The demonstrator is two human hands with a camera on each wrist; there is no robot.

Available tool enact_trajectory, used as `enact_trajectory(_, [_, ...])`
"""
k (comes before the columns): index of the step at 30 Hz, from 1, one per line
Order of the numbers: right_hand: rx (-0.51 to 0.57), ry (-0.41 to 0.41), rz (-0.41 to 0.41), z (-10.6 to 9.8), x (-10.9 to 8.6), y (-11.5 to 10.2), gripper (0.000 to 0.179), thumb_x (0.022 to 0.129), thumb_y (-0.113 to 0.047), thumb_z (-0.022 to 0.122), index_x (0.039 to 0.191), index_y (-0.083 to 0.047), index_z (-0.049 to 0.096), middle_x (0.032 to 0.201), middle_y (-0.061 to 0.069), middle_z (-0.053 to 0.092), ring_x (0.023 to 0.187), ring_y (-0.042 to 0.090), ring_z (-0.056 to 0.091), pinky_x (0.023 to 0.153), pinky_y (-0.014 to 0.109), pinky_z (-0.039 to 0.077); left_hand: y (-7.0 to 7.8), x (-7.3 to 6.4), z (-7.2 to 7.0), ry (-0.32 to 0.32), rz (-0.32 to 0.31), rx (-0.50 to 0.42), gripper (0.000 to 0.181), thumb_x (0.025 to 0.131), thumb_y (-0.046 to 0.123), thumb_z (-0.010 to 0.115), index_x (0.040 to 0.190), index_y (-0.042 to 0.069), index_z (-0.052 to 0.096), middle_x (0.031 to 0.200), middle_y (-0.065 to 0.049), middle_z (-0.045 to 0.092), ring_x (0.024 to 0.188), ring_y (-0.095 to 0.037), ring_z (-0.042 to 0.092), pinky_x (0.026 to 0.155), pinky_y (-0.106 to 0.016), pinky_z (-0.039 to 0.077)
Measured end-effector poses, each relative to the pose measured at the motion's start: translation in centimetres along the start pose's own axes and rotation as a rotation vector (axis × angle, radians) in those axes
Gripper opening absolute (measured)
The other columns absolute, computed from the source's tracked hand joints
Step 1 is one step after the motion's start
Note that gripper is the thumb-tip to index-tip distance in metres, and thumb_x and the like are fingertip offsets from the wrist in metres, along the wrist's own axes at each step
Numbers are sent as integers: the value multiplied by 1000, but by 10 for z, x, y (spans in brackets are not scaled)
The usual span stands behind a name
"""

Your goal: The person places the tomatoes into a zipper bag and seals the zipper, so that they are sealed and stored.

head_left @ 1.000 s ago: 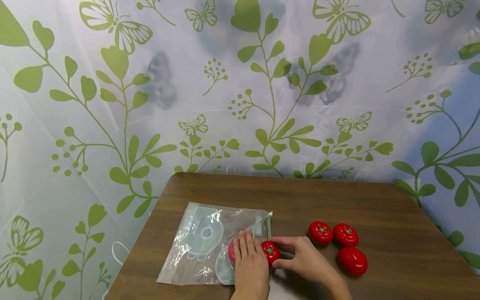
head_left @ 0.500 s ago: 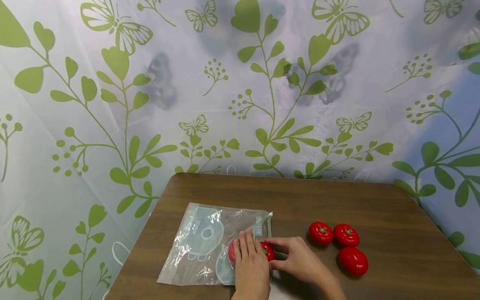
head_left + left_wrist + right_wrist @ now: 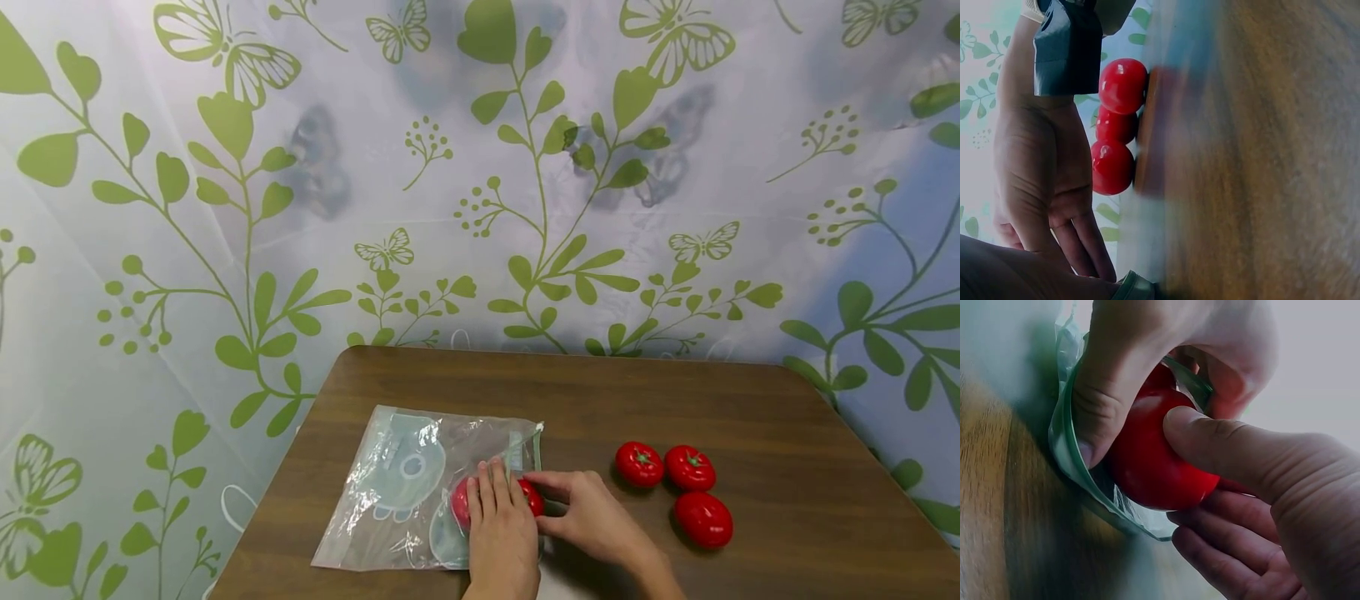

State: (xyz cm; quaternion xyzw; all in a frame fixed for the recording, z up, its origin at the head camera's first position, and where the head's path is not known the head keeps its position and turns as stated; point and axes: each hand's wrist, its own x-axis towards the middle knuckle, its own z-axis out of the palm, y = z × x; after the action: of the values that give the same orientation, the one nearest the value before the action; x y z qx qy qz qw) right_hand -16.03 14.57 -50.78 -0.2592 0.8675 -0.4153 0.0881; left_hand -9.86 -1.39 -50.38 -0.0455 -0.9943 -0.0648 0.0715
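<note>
A clear zip bag (image 3: 408, 533) with pale blue print lies flat on the table, its green-edged mouth facing right. My left hand (image 3: 501, 529) lies over the mouth. In the right wrist view its thumb (image 3: 1099, 415) is inside the green rim and the hand arches round the opening. My right hand (image 3: 592, 512) pinches a shiny red tomato (image 3: 1160, 456) between thumb and fingers, partly within the mouth. Another tomato (image 3: 460, 502) shows through the plastic, partly hidden by my left hand. In the left wrist view my right hand (image 3: 1047, 169) appears beyond the bag edge.
Three more red tomatoes stand close together on the right: one with a green stem (image 3: 639, 464), a second beside it (image 3: 690, 468) and one nearer the front (image 3: 703, 520). The brown wooden table (image 3: 810, 500) ends at a leaf-printed curtain (image 3: 420, 167).
My right hand has moved slightly left with its tomato, which has gone further into the bag's mouth and under my left hand. The left hand and the three loose tomatoes stay put.
</note>
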Motion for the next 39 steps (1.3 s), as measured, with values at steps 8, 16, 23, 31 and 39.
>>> enact_trajectory(8, [-107,67,-68,12,6,0,51,90,-25,92,137,-11,77,136,3,78,123,17,75,105,43,62,1,0,3,38,-4,15,85,76,14,94,152,-4,58,166,-25,49,157,-44,45,130,-60,35])
enact_trajectory(16, [-103,72,-26,21,12,-2,55,88,-26,93,139,-12,77,139,2,77,128,20,73,109,50,59,0,-1,3,43,-7,10,92,72,13,97,152,-5,57,167,-26,48,158,-43,44,129,-58,36])
enact_trajectory(23, [-65,94,-18,26,15,-4,54,86,-23,94,137,-11,78,137,5,78,126,24,75,109,54,57,0,-1,4,49,-9,-2,87,77,11,93,153,-6,55,167,-26,47,159,-44,43,129,-58,37])
enact_trajectory(31, [33,160,5,44,21,-3,50,87,-13,90,135,-13,79,133,-1,79,123,17,74,111,40,58,-1,-3,7,127,-18,19,70,86,7,83,150,-7,58,164,-26,52,155,-43,48,126,-57,41])
enact_trajectory(39, [78,152,8,43,20,1,51,88,-13,90,137,-13,78,136,-1,78,127,16,72,114,35,55,0,-2,6,125,-25,11,68,86,6,82,150,-6,58,164,-25,52,155,-43,48,126,-57,41])
